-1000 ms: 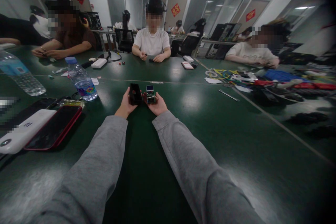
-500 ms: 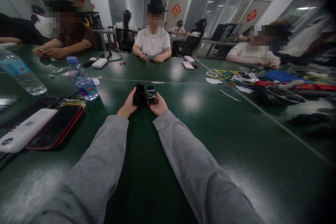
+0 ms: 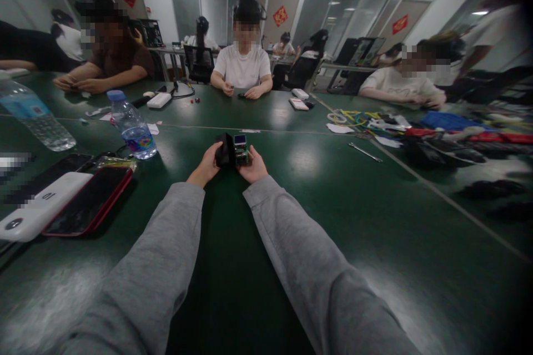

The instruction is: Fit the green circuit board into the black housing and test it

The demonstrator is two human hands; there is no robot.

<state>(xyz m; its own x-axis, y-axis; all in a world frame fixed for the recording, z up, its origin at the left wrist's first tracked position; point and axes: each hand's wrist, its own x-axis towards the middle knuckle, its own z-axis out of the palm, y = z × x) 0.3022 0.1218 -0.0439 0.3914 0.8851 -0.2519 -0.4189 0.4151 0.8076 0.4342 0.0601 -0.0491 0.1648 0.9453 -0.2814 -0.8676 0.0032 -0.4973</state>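
Near the middle of the green table, my left hand is closed on a black case, gripping it from its left side. My right hand is closed on a small circuit board with a little screen at its top. The board stands close beside the right edge of the case; whether the two touch is hard to tell. Both objects are held just above or at the table surface. The fingers behind the case and the board are partly hidden.
To the left stand two water bottles, with a red-edged phone and a white device nearer. A wrench and a heap of cables lie right. Several people sit beyond, one straight across.
My left hand has shifted slightly right with the black case, which has turned to show a different side. The circuit board in my right hand is tilted slightly differently.
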